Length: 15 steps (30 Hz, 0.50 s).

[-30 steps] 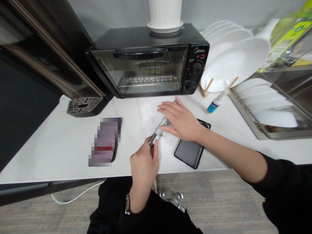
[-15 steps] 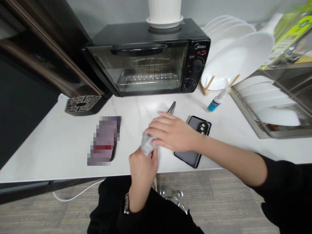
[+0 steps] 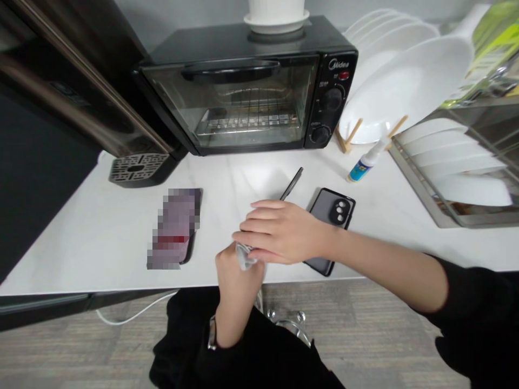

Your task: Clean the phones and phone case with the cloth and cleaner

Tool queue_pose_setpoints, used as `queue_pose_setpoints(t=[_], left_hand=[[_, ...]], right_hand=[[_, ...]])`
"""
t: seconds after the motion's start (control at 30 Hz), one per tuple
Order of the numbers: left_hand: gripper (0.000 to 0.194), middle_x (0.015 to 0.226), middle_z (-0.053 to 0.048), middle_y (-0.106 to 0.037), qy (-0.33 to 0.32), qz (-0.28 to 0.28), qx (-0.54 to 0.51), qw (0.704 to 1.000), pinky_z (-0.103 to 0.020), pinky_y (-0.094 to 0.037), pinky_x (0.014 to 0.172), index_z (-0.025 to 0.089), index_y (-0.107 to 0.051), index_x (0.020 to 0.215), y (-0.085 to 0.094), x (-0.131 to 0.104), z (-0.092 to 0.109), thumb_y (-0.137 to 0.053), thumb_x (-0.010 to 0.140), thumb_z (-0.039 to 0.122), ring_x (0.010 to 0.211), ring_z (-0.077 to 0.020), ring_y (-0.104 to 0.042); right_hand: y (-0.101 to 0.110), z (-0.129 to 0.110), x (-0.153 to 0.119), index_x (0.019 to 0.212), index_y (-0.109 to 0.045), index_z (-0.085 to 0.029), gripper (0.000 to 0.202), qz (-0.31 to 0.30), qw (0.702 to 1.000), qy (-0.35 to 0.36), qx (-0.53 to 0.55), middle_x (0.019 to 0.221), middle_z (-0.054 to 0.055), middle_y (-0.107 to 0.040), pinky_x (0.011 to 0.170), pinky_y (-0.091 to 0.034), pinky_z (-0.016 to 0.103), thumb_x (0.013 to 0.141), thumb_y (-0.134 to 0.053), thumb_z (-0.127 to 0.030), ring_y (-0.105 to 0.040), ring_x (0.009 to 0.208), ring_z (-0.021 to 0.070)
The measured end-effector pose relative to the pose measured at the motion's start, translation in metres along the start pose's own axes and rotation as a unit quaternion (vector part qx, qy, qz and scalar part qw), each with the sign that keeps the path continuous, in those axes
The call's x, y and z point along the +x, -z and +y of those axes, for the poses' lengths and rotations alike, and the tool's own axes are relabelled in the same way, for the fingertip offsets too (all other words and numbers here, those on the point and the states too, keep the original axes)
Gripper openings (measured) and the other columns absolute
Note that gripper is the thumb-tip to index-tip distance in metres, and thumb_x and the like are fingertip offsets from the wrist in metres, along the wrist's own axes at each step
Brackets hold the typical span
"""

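Observation:
My left hand (image 3: 238, 273) is closed in a fist near the counter's front edge, its grip mostly hidden by my right hand. Laid over it, my right hand (image 3: 284, 232) presses a crumpled light-grey cloth (image 3: 244, 258) between its fingers and the left fist. Beyond my right fingers a slim, dark metal object (image 3: 292, 182) sticks out, in line with the left fist; its other end is covered, and its kind cannot be made out. Under my right wrist lies a dark phone case (image 3: 323, 213) with camera cut-outs. A phone (image 3: 172, 227), its screen pixelated, rests to the left.
A black toaster oven (image 3: 247, 108) stands at the back, with a white pot (image 3: 277, 11) on top. A small spray bottle (image 3: 360, 168) stands right of it, before white plates (image 3: 409, 86) in a rack. A machine's drip tray (image 3: 138, 168) is at left; a sink-side basin (image 3: 441, 216) holds dishes.
My right hand has slid lower over the left fist, covering more of the cloth. More of the slim metal object shows, farther right. The whole view has shifted slightly.

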<state>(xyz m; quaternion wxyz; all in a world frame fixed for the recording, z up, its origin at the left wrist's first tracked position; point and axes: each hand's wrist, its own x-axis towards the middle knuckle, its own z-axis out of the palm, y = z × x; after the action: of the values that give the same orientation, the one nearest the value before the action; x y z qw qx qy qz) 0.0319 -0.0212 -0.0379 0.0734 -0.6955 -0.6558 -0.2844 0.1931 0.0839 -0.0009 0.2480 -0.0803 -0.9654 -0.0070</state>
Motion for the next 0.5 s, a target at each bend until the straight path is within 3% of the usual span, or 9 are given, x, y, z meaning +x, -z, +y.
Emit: queue_pose_setpoints(t=[0.03, 0.1, 0.17, 0.23, 0.27, 0.33, 0.43, 0.5], left_hand=[[0.031, 0.051, -0.004, -0.062, 0.0, -0.003, 0.0, 1.0, -0.028, -0.035, 0.047, 0.018, -0.063, 0.061, 0.0, 0.0, -0.001, -0.056, 0.091, 0.018, 0.043, -0.0181, -0.058], [0.023, 0.062, -0.006, -0.072, 0.004, -0.013, -0.009, 1.0, -0.028, -0.041, 0.051, 0.014, -0.073, 0.079, 0.0, 0.0, 0.0, -0.058, 0.095, 0.021, 0.051, -0.0194, -0.065], [0.024, 0.079, -0.007, -0.079, 0.006, -0.02, -0.03, 0.999, -0.026, -0.047, 0.06, 0.015, -0.077, 0.108, 0.001, 0.001, 0.003, -0.059, 0.099, 0.027, 0.062, -0.0194, -0.072], [0.03, 0.09, -0.007, -0.082, 0.007, -0.021, -0.049, 0.999, -0.025, -0.05, 0.066, 0.019, -0.074, 0.125, 0.002, 0.002, 0.005, -0.059, 0.102, 0.029, 0.07, -0.0182, -0.074], [0.031, 0.091, -0.006, -0.082, 0.009, -0.021, -0.052, 0.998, -0.024, -0.05, 0.067, 0.02, -0.073, 0.127, 0.002, 0.002, 0.005, -0.059, 0.102, 0.029, 0.07, -0.0179, -0.075], [0.026, 0.085, -0.006, -0.081, 0.013, -0.021, -0.05, 0.998, -0.025, -0.049, 0.063, 0.018, -0.077, 0.118, 0.002, 0.002, 0.004, -0.059, 0.1, 0.026, 0.066, -0.018, -0.073], [0.024, 0.064, -0.005, -0.073, 0.015, -0.022, -0.052, 0.998, -0.027, -0.043, 0.053, 0.015, -0.077, 0.082, 0.002, 0.0, 0.002, -0.057, 0.095, 0.021, 0.053, -0.0182, -0.066], [0.025, 0.06, -0.004, -0.071, 0.019, -0.026, -0.051, 0.998, -0.027, -0.042, 0.052, 0.016, -0.075, 0.078, 0.003, 0.0, 0.002, -0.057, 0.094, 0.021, 0.051, -0.0183, -0.065]], right_hand=[[0.0, 0.002, 0.0, 0.116, -0.07, -0.02, 0.04, -0.01, 1.0, -0.01, -0.005, 0.106, 0.004, -0.075, 0.106, -0.042, 0.038, 0.11, -0.037, -0.042, -0.063, 0.101, 0.0204], [0.005, 0.02, -0.007, 0.104, -0.073, -0.017, 0.044, -0.013, 0.992, -0.12, -0.039, 0.095, 0.006, -0.075, 0.098, -0.043, 0.04, 0.109, -0.035, -0.039, -0.063, 0.094, 0.0229], [0.011, 0.042, -0.017, 0.093, -0.074, -0.015, 0.048, 0.006, 0.962, -0.262, -0.076, 0.089, 0.009, -0.075, 0.1, -0.041, 0.043, 0.109, -0.033, -0.034, -0.064, 0.092, 0.025], [0.014, 0.051, -0.022, 0.091, -0.075, -0.014, 0.048, 0.033, 0.94, -0.329, -0.087, 0.091, 0.01, -0.077, 0.11, -0.036, 0.047, 0.108, -0.033, -0.03, -0.065, 0.098, 0.0264], [0.013, 0.048, -0.021, 0.092, -0.075, -0.015, 0.047, 0.044, 0.943, -0.321, -0.08, 0.093, 0.009, -0.078, 0.115, -0.031, 0.048, 0.108, -0.034, -0.029, -0.065, 0.103, 0.0265], [0.007, 0.03, -0.013, 0.099, -0.075, -0.017, 0.044, 0.047, 0.971, -0.229, -0.045, 0.098, 0.006, -0.078, 0.121, -0.025, 0.047, 0.108, -0.035, -0.03, -0.064, 0.11, 0.0246], [-0.003, 0.001, 0.001, 0.105, -0.074, -0.02, 0.041, 0.013, 0.998, -0.068, -0.011, 0.097, 0.003, -0.077, 0.112, -0.036, 0.04, 0.109, -0.037, -0.039, -0.065, 0.1, 0.021], [-0.003, 0.003, 0.001, 0.097, -0.074, -0.019, 0.046, -0.003, 0.995, -0.096, -0.033, 0.088, 0.004, -0.074, 0.098, -0.043, 0.04, 0.108, -0.036, -0.042, -0.063, 0.089, 0.0219]])
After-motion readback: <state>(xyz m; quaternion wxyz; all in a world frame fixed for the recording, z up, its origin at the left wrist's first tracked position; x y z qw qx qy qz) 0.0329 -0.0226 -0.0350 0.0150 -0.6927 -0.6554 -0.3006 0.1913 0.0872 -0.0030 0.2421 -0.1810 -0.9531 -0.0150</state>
